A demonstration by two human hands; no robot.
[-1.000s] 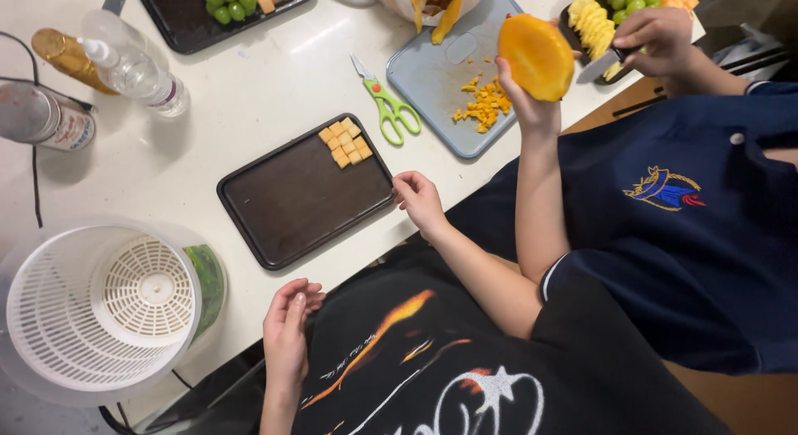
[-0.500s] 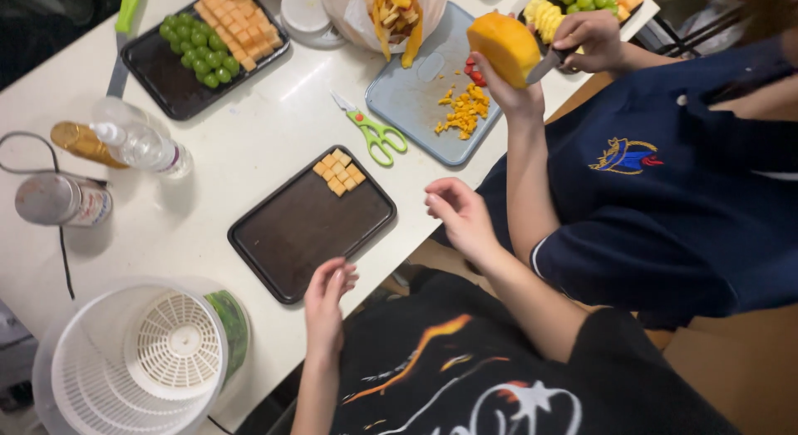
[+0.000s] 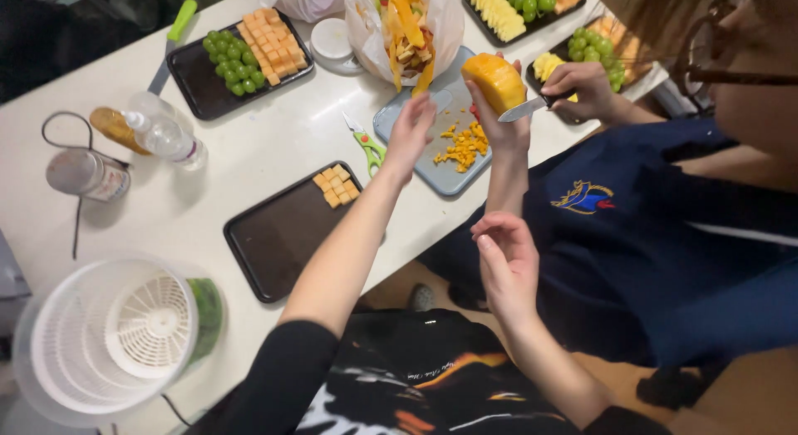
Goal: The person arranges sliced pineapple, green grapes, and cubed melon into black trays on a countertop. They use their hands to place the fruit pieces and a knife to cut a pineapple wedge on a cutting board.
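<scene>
Since half a second ago the left hand [image 3: 411, 127] has left the near table edge and stretched forward, fingers open and holding nothing, over the blue-grey plastic cutting board [image 3: 399, 136], just beside the green-handled scissors [image 3: 368, 144]. The right hand [image 3: 507, 265] hangs off the table, loosely curled and empty. The small orange fruit cubes [image 3: 337, 186] sit at the far corner of the dark rectangular tray [image 3: 274, 235], below the reaching forearm. Beside them, a co-worker's hand [image 3: 499, 123] grips an orange mango half [image 3: 495, 82] against a knife [image 3: 524, 109].
</scene>
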